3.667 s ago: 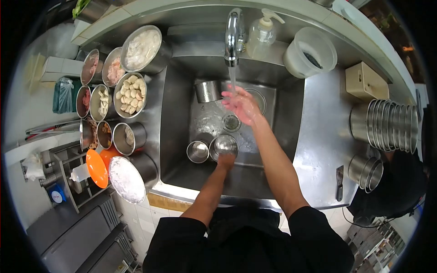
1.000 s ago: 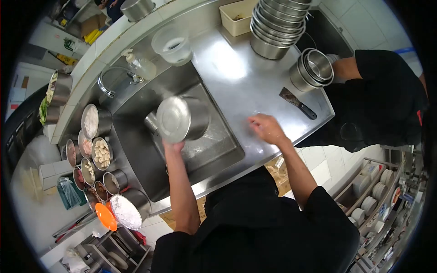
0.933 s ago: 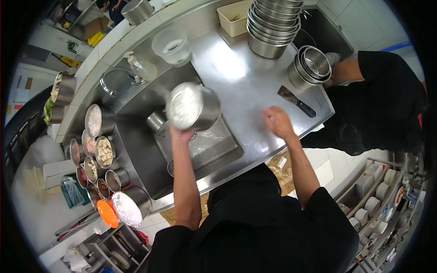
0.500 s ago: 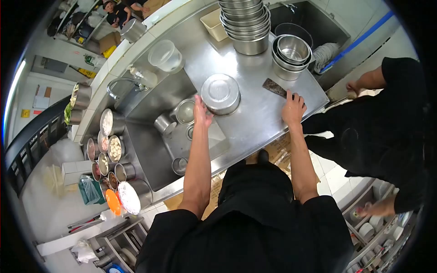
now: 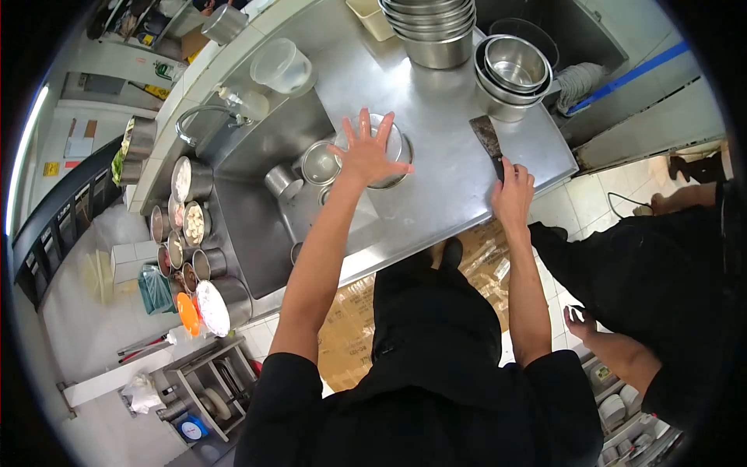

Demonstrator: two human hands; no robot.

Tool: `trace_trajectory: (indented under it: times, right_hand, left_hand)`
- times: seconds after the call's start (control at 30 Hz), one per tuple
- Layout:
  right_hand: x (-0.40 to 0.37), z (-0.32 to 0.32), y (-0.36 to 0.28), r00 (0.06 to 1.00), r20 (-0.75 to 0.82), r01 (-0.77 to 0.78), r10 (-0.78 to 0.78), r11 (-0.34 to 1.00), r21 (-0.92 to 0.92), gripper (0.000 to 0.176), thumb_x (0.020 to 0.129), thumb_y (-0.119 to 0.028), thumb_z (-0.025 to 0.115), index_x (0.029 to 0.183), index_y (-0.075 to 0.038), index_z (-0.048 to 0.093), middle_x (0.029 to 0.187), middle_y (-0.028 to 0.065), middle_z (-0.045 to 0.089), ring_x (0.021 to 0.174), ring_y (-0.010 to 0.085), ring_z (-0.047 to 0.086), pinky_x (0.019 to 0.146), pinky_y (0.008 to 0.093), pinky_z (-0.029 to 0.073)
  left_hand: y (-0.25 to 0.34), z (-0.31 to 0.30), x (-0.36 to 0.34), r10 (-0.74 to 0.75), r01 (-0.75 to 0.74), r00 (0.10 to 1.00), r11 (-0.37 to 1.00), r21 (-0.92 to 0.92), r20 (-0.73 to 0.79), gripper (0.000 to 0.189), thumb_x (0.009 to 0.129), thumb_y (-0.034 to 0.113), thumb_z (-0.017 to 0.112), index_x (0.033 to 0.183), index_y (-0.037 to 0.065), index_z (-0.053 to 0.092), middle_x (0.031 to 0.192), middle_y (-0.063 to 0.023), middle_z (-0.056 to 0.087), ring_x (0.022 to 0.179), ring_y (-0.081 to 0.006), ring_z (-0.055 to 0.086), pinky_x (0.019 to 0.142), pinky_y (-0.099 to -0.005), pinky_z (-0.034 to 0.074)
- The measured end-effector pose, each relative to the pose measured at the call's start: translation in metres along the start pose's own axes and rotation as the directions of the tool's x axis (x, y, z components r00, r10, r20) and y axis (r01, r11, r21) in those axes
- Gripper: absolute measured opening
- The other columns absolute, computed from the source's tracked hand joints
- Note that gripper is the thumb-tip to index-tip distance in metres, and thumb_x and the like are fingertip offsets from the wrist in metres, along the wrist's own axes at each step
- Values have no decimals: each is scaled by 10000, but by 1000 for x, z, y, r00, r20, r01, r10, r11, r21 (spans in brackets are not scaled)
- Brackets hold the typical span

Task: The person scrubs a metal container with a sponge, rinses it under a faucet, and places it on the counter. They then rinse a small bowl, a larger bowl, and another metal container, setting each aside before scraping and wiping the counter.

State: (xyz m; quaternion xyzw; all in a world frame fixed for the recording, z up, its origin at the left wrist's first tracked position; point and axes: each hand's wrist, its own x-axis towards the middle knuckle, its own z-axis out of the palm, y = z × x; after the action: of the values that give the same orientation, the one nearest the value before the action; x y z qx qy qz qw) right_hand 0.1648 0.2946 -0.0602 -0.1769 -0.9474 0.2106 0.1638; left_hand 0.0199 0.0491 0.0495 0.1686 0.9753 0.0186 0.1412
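One upturned steel bowl (image 5: 398, 162) under the left hand (image 5: 366, 152), resting rim-down on the steel surface (image 5: 443, 159) just beside the sink (image 5: 257, 194). Left hand open, fingers spread wide, palm pressed flat on the bowl's base. Right hand (image 5: 512, 193) well to the right of the left, closed around the handle of a knife (image 5: 486, 134); blade flat on the surface, pointing away beyond the fingers. Beyond the left hand, a tall stack of steel bowls (image 5: 432, 31); beyond the right hand, a nested set of bowls (image 5: 510, 66) just past the knife tip. To the left of the left hand, two small steel cups (image 5: 317, 163) down in the sink, a curved tap (image 5: 204, 124) and a clear plastic tub (image 5: 280, 66) farther off. Far left of both hands, a cluster of food containers (image 5: 191, 226). To the right of the right hand, a co-worker's hand (image 5: 580, 319), low down.
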Motion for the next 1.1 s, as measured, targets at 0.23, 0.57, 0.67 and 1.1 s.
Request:
trace_trajectory:
  times: [0.23,0.57,0.67,1.1]
  right_hand:
    - [-11,13,7,969,-232,104,-91,994,46,439,706,-87,608,1144,-122,592,1074,99,541,965,309,492,828,431,388]
    - [-10,18,11,961,-252,128,-118,991,23,440,694,-90,613,1130,-140,605,1071,86,549,960,298,495,822,414,388]
    - [-10,17,10,956,-264,140,-131,990,17,427,686,-97,615,1112,-132,613,1057,95,554,939,305,505,805,417,401]
    - [-19,2,5,960,-269,111,-74,986,122,498,627,-27,576,1123,-59,540,990,144,528,892,336,490,755,428,409]
  left_hand:
    - [-7,-13,0,-80,79,997,991,-111,-6,963,556,453,762,1396,307,313,1496,-126,155,1326,-465,156,944,-722,232]
    - [-163,70,-83,-452,-316,884,-390,-865,-119,753,751,429,604,1398,177,313,1386,-134,354,1191,-337,443,930,-527,421]
    - [-160,105,-122,-375,-335,926,-764,-552,-43,831,715,587,565,1409,211,307,1418,-107,336,1249,-372,370,907,-689,345]
    - [-182,120,-99,-512,-440,859,-745,-502,6,1073,674,715,579,1451,87,187,1504,-130,191,1350,-413,190,1063,-678,136]
